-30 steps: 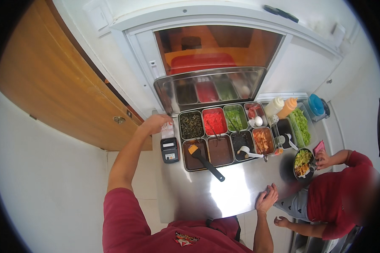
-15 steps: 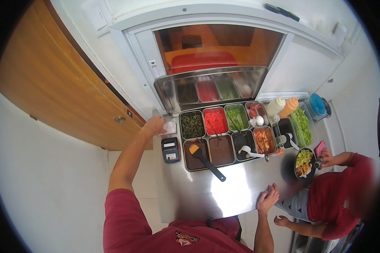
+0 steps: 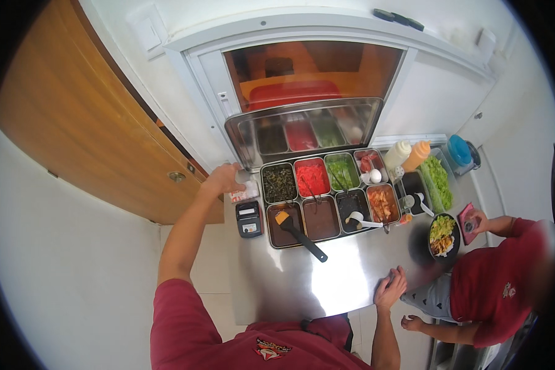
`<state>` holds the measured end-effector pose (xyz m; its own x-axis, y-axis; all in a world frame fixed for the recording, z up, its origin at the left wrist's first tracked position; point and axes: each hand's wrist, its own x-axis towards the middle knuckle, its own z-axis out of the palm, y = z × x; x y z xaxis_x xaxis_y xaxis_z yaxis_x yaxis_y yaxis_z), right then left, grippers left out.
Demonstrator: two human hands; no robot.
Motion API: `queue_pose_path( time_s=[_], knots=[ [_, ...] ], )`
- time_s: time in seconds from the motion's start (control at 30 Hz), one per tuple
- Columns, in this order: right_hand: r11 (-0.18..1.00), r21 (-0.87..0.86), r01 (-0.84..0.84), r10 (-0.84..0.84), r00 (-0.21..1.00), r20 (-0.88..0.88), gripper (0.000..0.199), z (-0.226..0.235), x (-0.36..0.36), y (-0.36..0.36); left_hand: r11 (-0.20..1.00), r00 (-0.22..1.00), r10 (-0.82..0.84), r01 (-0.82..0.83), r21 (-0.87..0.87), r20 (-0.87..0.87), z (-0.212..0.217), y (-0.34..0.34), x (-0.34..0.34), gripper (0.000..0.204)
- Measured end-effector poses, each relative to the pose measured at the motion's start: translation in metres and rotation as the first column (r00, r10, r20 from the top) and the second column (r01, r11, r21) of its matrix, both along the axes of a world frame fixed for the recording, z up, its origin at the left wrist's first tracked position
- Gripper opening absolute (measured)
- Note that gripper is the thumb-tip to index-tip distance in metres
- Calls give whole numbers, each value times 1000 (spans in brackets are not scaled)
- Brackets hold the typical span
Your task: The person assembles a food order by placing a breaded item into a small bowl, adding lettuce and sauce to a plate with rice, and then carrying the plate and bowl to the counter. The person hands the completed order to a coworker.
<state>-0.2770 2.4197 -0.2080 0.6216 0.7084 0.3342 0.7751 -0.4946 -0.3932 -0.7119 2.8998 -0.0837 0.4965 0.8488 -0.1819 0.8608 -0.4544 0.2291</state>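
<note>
1. Left hand (image 3: 224,179): at the steel table's (image 3: 277,287) far-left corner, fingertips on or right at a white paper piece (image 3: 246,191) with reddish marks; fingers bent, can't tell if they pinch it.
2. White paper piece: by the left edge near that corner, just beyond a small black printer-like device (image 3: 248,220), left of the topping tray (image 3: 277,246).
3. Right hand (image 3: 391,288): at the near edge, right of middle; fingers loosely bent, thumb apart, can't tell if anything is under them.
4. Topping tray: along the far edge, two rows of pans, metal lid (image 3: 246,139) raised behind. Basting brush (image 3: 302,238), orange head over brown sauce (image 3: 282,235) in the near-left pan, black handle over the near rim. White scoop (image 3: 371,223) in the near row.
5. Table's right end: black bowl (image 3: 433,254) of food; co-worker's hand (image 3: 478,221) beside it, over a pink packet (image 3: 465,233).
6. Far-right area: white squeeze bottle (image 3: 398,154), orange squeeze bottle (image 3: 417,155), lettuce (image 3: 438,183).
</note>
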Motion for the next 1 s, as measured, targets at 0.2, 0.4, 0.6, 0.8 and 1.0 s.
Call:
queue_pose_path(
  time_s=[0.2,0.4,0.6,0.8,1.0],
  knots=[
    [999,32,7,-6,1000,-17,34,-3,1,-2,995,966,68,-86,60,251,139,-27,4,39],
    [999,51,15,-13,999,-43,34,0,0,-2,919,873,-175,-21,393,456,262,-55,38,14],
    [997,72,-3,3,1000,-3,36,-1,3,-3,636,824,-395,-74,768,407,334,15,104,22],
    [1000,16,-5,5,1000,10,36,-4,3,-5,736,552,-362,-326,594,752,437,65,160,38],
    [999,37,0,0,1000,4,36,-9,5,-8,812,378,-398,-277,513,836,473,94,185,46]
  ],
)
